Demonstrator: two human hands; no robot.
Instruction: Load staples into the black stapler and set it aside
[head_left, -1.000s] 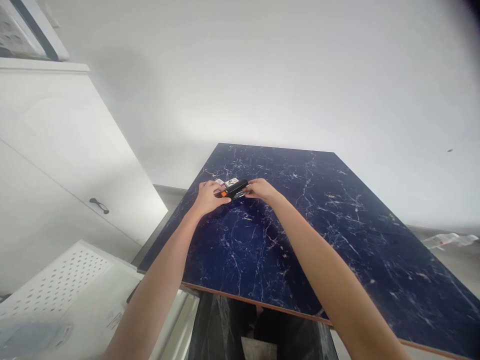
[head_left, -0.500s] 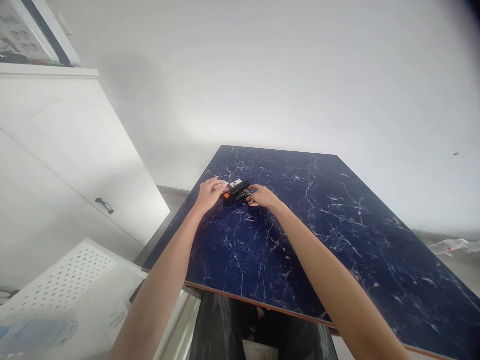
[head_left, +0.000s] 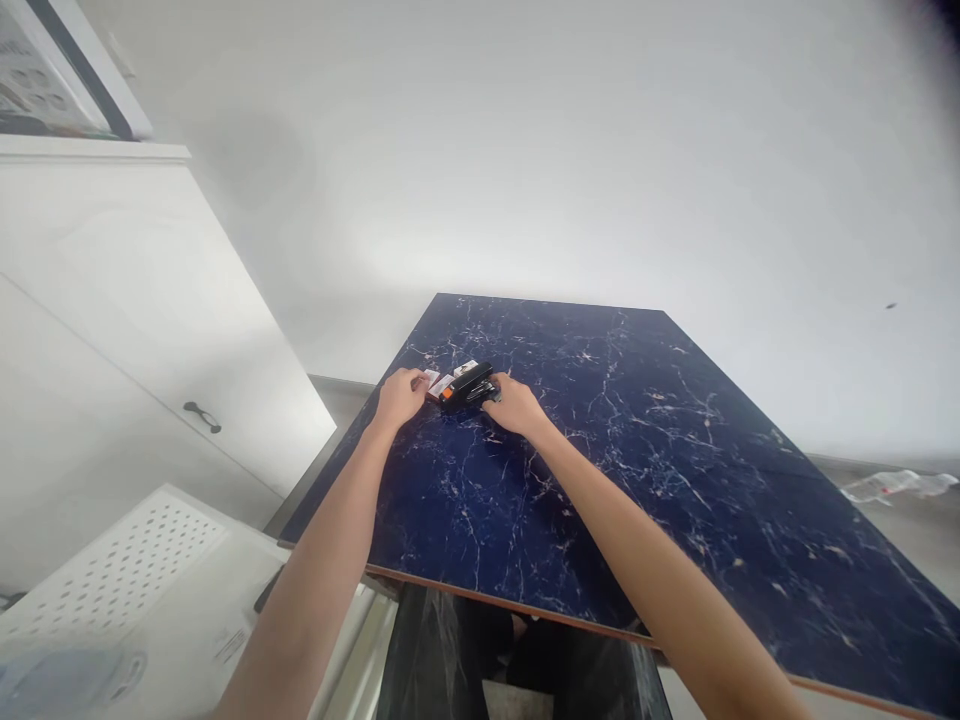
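A black, elongated stapler-like object [head_left: 466, 386] lies near the left side of the dark blue marbled table [head_left: 600, 450]. It has an orange patch at its left end and shiny metal along its right side. Small white-and-red boxes [head_left: 441, 384] sit against its left and far sides. My left hand [head_left: 401, 396] is closed, with thumb and forefinger at the edge of the leftmost little box. Curled around the right end of the black object is my right hand [head_left: 514, 404], its fingertips partly hidden.
A white cabinet [head_left: 150, 300] with a dark handle stands to the left. Below it is a white perforated container [head_left: 135, 560]. Plain wall rises behind the table, and a clear plastic wrapper [head_left: 896, 486] lies on the floor at right.
My left hand has drawn slightly left from the black object, exposing the small white-and-red boxes. My right hand stays at its right end. The view has shifted slightly.
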